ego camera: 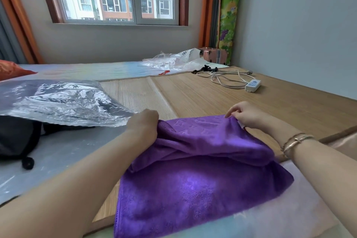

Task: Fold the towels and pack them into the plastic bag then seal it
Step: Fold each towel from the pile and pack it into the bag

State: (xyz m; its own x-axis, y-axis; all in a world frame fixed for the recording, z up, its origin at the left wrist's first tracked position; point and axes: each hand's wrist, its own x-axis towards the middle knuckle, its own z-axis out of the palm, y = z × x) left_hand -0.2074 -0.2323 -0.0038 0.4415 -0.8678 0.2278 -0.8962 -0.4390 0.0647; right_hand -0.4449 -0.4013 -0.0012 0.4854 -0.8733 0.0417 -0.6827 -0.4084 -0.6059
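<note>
Folding is the step we are in: our left hand (144,123) grips the far left corner of the purple towel (197,170), fingers curled down into the cloth, while our right hand (244,115) pinches the far right edge between thumb and fingers, the rest of that hand's fingers loosely bent above the fabric. The towel lies on the bamboo mat (193,92) of the bed, just in front of us, its near half flat and its far half raised and bunched between the two hands, so we judge one fold is partly made but not laid down. A clear plastic bag (63,100) sits just beside our left hand, its mouth edge near the knuckles; dark cloth shows through it, though we cannot tell whether that is a towel already packed or something lying under it. A second, crumpled clear bag (173,60) lies well apart by the far wall, near a white power strip (253,84) and its cord. The next move, as we see it, calls for carrying both held corners evenly over the flat half, matching the edges, then pressing the crease smooth. Only after the towel is compact should it go toward the bag's opening, and sealing is not yet near.
</note>
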